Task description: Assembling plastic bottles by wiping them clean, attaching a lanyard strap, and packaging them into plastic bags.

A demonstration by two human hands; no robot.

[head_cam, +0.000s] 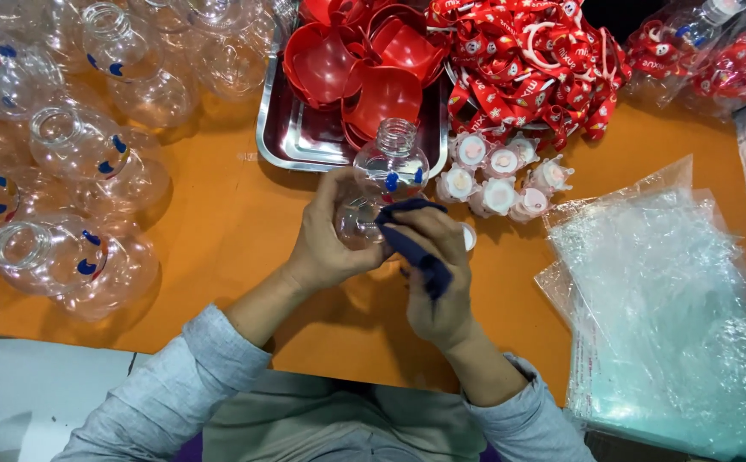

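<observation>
Head view shows the left hand (330, 244) gripping a clear bottle (381, 184), neck pointing away, the right hand (437, 274) clutching a dark blue cloth (416, 244) against it.

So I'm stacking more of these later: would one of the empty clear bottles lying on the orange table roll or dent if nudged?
Probably it rolls: the clear bottle lies on its side with a rounded body. It looks empty and thin-walled, so likely light and a bit squashy rather than brittle.
</observation>
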